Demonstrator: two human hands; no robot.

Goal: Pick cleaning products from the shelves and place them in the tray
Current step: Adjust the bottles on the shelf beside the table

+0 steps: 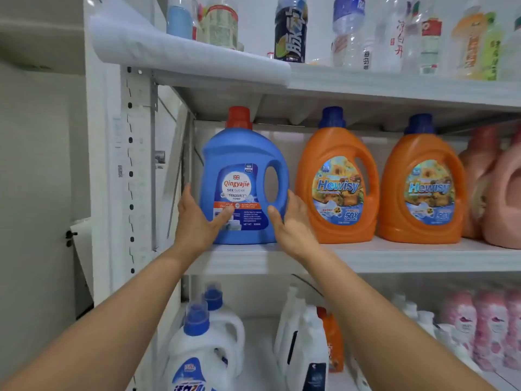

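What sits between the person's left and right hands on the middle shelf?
In the head view, a blue plastic detergent jug with a red cap stands between the left hand and right hand.

Bright, even, diffuse light. The blue jug (239, 176) is sharp; the bottles (346, 32) above it and the far right blur softly. The shelf (366, 88) above it shadows its underside; straight lines bow outward from it.
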